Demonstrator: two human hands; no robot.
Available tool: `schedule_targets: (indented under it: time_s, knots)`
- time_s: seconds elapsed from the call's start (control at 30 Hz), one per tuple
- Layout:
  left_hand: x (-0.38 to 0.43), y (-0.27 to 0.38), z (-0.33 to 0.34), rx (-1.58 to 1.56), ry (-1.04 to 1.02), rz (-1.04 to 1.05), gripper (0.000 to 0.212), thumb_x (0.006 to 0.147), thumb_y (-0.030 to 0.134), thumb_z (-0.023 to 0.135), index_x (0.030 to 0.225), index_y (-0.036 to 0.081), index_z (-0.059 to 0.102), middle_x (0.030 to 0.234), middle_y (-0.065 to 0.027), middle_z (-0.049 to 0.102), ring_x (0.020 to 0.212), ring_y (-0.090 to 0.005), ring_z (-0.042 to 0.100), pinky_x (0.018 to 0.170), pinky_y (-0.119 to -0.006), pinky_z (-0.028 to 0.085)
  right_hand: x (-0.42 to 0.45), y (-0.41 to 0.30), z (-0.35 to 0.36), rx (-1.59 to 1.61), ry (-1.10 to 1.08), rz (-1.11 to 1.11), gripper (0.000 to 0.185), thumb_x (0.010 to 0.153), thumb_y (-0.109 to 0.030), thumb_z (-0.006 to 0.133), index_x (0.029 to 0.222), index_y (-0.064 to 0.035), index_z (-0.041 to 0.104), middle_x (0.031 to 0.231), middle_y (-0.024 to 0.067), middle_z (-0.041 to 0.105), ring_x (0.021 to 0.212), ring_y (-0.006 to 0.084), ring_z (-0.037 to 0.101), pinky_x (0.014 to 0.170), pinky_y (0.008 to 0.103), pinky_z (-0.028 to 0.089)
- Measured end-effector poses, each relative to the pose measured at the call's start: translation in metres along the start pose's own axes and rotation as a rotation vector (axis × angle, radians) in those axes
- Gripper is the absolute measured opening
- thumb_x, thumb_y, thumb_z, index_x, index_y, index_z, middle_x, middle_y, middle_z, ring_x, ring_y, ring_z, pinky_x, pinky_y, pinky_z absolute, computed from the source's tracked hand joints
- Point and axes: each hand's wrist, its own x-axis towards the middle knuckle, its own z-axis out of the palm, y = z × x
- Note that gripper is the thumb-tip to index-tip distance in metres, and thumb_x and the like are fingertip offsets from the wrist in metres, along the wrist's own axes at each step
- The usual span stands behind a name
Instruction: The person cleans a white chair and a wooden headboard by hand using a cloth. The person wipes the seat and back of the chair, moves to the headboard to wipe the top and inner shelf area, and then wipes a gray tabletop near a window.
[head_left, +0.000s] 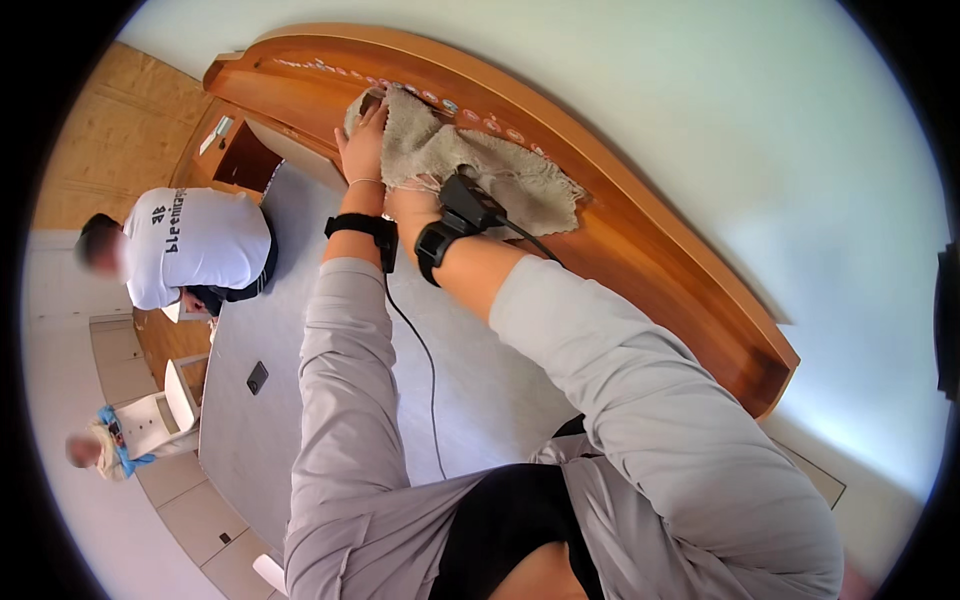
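A frayed grey-beige cloth (450, 146) lies bunched and creased against the wooden headboard (615, 225). My left hand (365, 142) grips its left end, fingers reaching over the fabric. Lower on the same cloth, my right hand (411, 199) holds its near edge; the fabric and a black wrist device (469, 202) hide most of those fingers. Loose threads hang over the back of that hand. Round stickers (471, 115) run in a row along the headboard's panel, some of them behind the cloth.
A black phone (257, 378) lies on the grey mattress-like surface (292, 427). Black cables trail from both wrist straps. At left, a person in a white shirt (199, 236) sits with their back turned. Another person (112, 442) is beyond a white chair (157, 416).
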Motion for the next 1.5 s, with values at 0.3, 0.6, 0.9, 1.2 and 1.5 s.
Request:
schedule_targets:
  time_s: [0.3, 0.6, 0.9, 1.2, 1.5]
  knots:
    - [-0.049, 0.093, -0.010, 0.133, 0.131, 0.050, 0.055, 0.089, 0.010, 0.046, 0.142, 0.010, 0.031, 0.147, -0.0046, 0.033, 0.133, -0.0279, 0.032, 0.108, -0.055, 0.024, -0.054, 0.056, 0.020, -0.354, 0.011, 0.057, 0.017, 0.085, -0.015, 0.053, 0.089, -0.0186, 0.069, 0.086, -0.0013, 0.067, 0.086, 0.0163, 0.064, 0.073, 0.0351, 0.049]
    - [-0.129, 0.142, -0.025, 0.261, 0.059, 0.112, 0.053, 0.090, 0.016, 0.041, 0.142, 0.006, 0.034, 0.141, -0.0087, 0.041, 0.128, -0.0285, 0.038, 0.106, -0.054, 0.025, -0.196, 0.098, -0.099, -0.175, -0.331, 0.132, 0.018, 0.086, -0.016, 0.053, 0.090, -0.0182, 0.071, 0.090, 0.0003, 0.069, 0.090, 0.0177, 0.065, 0.075, 0.0347, 0.049]
    - [-0.224, 0.278, -0.034, -0.098, 0.148, 0.366, 0.057, 0.089, 0.029, 0.041, 0.139, 0.002, 0.036, 0.141, -0.0135, 0.041, 0.130, -0.0323, 0.035, 0.110, -0.050, 0.019, -0.341, 0.165, -0.181, -0.306, -0.202, 0.218, 0.046, 0.076, -0.022, 0.064, 0.114, 0.0020, 0.056, 0.115, 0.0207, 0.058, 0.110, 0.0343, 0.054, 0.095, 0.0428, 0.041]
    - [-0.290, 0.324, -0.046, -0.442, 0.160, 0.467, 0.059, 0.086, 0.035, 0.048, 0.133, 0.001, 0.044, 0.134, -0.0139, 0.047, 0.128, -0.0336, 0.036, 0.112, -0.047, 0.017, -0.417, 0.237, -0.205, -0.333, 0.090, 0.151, 0.065, 0.076, -0.027, 0.069, 0.126, 0.0047, 0.045, 0.120, 0.0248, 0.054, 0.116, 0.0395, 0.049, 0.098, 0.0479, 0.038]
    - [-0.281, 0.322, -0.040, -0.519, 0.202, 0.390, 0.058, 0.085, 0.036, 0.049, 0.132, 0.002, 0.047, 0.132, -0.0109, 0.049, 0.128, -0.0295, 0.037, 0.112, -0.045, 0.018, -0.401, 0.258, -0.174, -0.245, -0.042, 0.248, 0.048, 0.088, -0.022, 0.055, 0.126, 0.0052, 0.045, 0.114, 0.0282, 0.057, 0.109, 0.0416, 0.053, 0.090, 0.0469, 0.043]
